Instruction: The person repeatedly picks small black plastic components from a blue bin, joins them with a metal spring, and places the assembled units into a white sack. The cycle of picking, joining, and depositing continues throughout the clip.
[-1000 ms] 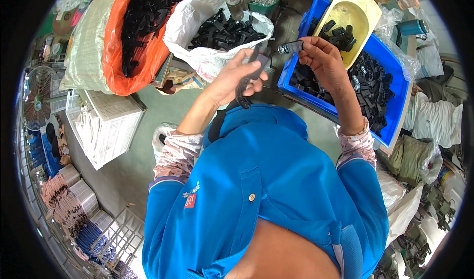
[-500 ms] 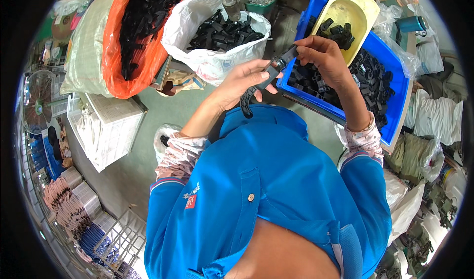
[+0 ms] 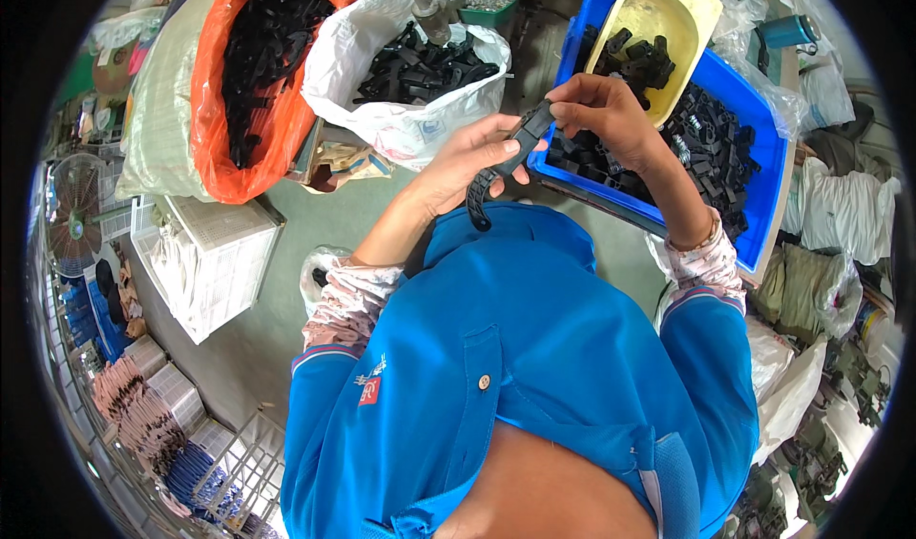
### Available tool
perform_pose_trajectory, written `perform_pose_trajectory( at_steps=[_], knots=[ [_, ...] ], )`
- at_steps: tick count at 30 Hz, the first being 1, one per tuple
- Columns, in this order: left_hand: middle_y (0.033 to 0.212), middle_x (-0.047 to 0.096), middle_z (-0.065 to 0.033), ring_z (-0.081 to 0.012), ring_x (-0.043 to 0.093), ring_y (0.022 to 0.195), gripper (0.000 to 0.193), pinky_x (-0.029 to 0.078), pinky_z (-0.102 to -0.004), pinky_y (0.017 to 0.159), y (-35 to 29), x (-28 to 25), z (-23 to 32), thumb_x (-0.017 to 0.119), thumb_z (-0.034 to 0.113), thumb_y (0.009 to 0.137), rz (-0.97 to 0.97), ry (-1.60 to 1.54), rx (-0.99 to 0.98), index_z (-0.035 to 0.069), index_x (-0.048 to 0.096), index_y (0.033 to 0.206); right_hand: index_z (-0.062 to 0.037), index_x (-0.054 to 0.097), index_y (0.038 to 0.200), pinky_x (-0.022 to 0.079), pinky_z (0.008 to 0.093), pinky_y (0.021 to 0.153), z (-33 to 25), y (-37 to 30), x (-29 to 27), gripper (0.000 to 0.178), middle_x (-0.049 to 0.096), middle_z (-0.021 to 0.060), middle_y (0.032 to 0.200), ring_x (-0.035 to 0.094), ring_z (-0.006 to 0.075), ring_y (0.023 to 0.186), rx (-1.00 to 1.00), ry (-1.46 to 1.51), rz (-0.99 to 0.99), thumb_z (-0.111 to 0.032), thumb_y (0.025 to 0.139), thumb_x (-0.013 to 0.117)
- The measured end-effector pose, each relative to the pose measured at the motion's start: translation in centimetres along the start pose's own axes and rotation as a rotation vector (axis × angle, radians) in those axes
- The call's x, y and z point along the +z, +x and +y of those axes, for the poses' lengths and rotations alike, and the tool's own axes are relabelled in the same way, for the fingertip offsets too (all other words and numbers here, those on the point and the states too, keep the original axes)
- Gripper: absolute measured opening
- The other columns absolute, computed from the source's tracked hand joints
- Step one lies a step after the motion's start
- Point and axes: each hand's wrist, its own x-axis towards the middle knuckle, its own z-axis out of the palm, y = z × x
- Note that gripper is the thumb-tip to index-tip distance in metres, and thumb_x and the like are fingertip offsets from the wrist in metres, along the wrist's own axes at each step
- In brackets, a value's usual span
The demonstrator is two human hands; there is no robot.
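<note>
- head view: where's the black part [image 3: 528, 138]?
- between both hands, slanting up-right; left hand [image 3: 465, 164] grips its middle.
- and the right hand [image 3: 605, 117]?
- fingers pinched at its upper end, curved tail [image 3: 475, 198] nearest the shirt [image 3: 544, 320].

Floor [image 3: 315, 213], grey. Fan [image 3: 74, 218], caged, left side. Crate [image 3: 227, 277], white, perforated, on floor. Rack [image 3: 221, 470], metal bars, lower left. Light [image 3: 863, 436], bright, lower right.
</note>
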Motion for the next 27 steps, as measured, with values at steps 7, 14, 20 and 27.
perform_pose_trajectory(
  at_steps=[7, 14, 20, 27],
  knots=[
    [0.105, 0.064, -0.0109, -0.0167, 0.068, 0.081, 0.024, 0.052, -0.0247, 0.054, 1.0, 0.3, -0.4, 0.061, 0.014, 0.095, 0.106, 0.179, 0.094, 0.001, 0.052, 0.113, 0.0037, 0.065, 0.104, 0.050, 0.0251, 0.072, 2.0, -2.1, 2.7, 0.020, 0.067, 0.0066, 0.089, 0.061, 0.0114, 0.077, -0.009, 0.098, 0.047, -0.011, 0.090, 0.066],
    [0.085, 0.067, -0.0068, -0.0107, 0.066, 0.072, 0.017, 0.049, -0.0223, 0.052, 0.4, -0.3, -0.1, 0.067, 0.013, 0.092, 0.106, 0.464, 0.112, 0.004, 0.053, 0.090, 0.0047, 0.065, 0.107, 0.054, 0.0275, 0.079, 3.8, -4.3, 4.5, 0.018, 0.064, 0.0075, 0.103, 0.065, 0.0142, 0.088, -0.121, 0.242, 0.183, -0.003, 0.091, 0.061],
    [0.065, 0.061, -0.0007, -0.0045, 0.058, 0.059, 0.020, 0.041, -0.0205, 0.051, -0.2, -1.6, -0.5, 0.067, 0.014, 0.092, 0.217, 0.622, 0.258, 0.006, 0.053, 0.079, -0.0031, 0.066, 0.109, 0.053, 0.0328, 0.070, 1.4, -4.3, -3.6, 0.028, 0.066, 0.0138, 0.092, 0.067, 0.0219, 0.075, -0.175, -0.810, 0.493, -0.003, 0.081, 0.066],
    [0.062, 0.058, 0.0012, -0.0034, 0.055, 0.058, 0.020, 0.039, -0.0198, 0.051, 0.1, -2.7, 0.2, 0.066, 0.014, 0.092, 0.258, 0.541, 0.317, 0.008, 0.052, 0.079, -0.0041, 0.062, 0.117, 0.051, 0.0409, 0.072, 3.1, -0.8, -6.0, 0.041, 0.061, 0.0188, 0.102, 0.062, 0.0351, 0.090, -0.239, -1.125, 0.291, -0.004, 0.077, 0.063]
  ],
)
